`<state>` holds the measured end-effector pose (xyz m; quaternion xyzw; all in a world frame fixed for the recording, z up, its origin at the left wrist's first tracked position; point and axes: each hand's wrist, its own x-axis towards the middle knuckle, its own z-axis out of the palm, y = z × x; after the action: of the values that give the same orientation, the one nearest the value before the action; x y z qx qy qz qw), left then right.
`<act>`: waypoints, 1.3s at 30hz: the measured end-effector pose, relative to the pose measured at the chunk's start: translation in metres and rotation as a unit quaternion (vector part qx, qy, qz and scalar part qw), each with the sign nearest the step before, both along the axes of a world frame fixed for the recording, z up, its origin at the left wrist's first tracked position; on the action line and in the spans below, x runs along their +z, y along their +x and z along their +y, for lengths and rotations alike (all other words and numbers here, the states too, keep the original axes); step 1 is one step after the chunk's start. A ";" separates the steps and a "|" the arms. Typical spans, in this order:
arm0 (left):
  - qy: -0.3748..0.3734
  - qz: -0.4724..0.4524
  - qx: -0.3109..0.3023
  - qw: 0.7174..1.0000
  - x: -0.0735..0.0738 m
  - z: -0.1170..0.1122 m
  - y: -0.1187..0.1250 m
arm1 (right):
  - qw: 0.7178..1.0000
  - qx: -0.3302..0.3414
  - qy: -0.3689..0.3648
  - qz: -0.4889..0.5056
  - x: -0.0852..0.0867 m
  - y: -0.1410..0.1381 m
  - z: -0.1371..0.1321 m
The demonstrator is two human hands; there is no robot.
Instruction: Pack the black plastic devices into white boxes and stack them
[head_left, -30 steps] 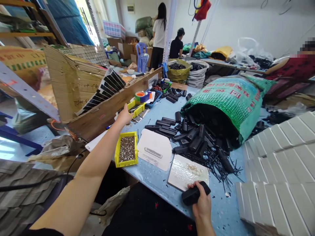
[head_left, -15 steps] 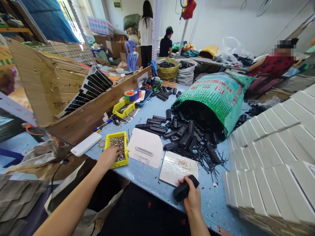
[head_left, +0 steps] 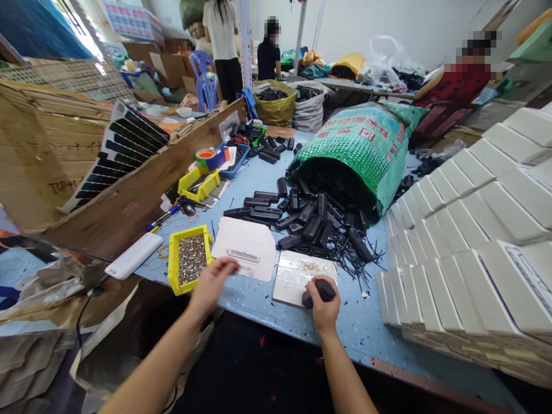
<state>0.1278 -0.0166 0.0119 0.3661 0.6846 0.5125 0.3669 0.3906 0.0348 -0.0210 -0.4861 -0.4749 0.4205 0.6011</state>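
Note:
My left hand (head_left: 212,284) is in mid-air just right of a yellow bin (head_left: 173,261) filled with small shiny metal pieces (head_left: 192,259). Its fingertips are pinched together and slightly blurred, so whatever may be between them is too small to make out. My right hand (head_left: 324,313) grips a black plastic case (head_left: 325,289) over the near right corner of a white board (head_left: 288,276). A white card (head_left: 226,234) with a printed drawing lies between the bin and the board. Behind the board, many similar black cases (head_left: 314,227) are heaped beside thin black strips (head_left: 340,253).
A green woven sack (head_left: 357,146) lies with its mouth toward me. White boxes (head_left: 452,287) are stacked high on the right. A wooden rail (head_left: 142,187) edges the left, near a white oblong object (head_left: 134,256) and a second yellow bin (head_left: 207,188). People are farther back.
My left hand has come out of the bin of metal pieces and moved right, toward the card. My right hand has shifted and turned the black case over the board. The camera view has shifted.

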 end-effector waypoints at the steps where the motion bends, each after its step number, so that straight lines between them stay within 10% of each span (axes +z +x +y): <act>1: 0.000 -0.081 -0.029 0.996 -0.004 0.001 0.028 | 0.998 0.005 -0.015 0.062 0.008 -0.003 0.003; 4: 0.013 -0.188 -0.089 0.978 -0.015 0.008 0.098 | 0.973 0.036 -0.012 0.227 0.040 -0.010 0.011; 8: 0.062 -0.235 -0.120 0.962 -0.013 0.018 0.132 | 0.954 0.027 -0.001 0.299 0.068 -0.018 0.017; 25: 0.031 -0.282 -0.108 0.953 0.005 0.017 0.129 | 0.916 -0.039 -0.069 0.392 0.074 -0.025 0.015; 39: 0.068 -0.214 -0.069 0.972 -0.013 0.012 0.143 | 0.897 -0.104 -0.112 0.415 0.055 -0.026 0.018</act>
<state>0.2703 -0.0049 -0.0010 0.3183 0.5268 0.5978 0.5136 0.3649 0.0523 0.0342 -0.3783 -0.0790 0.5698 0.7253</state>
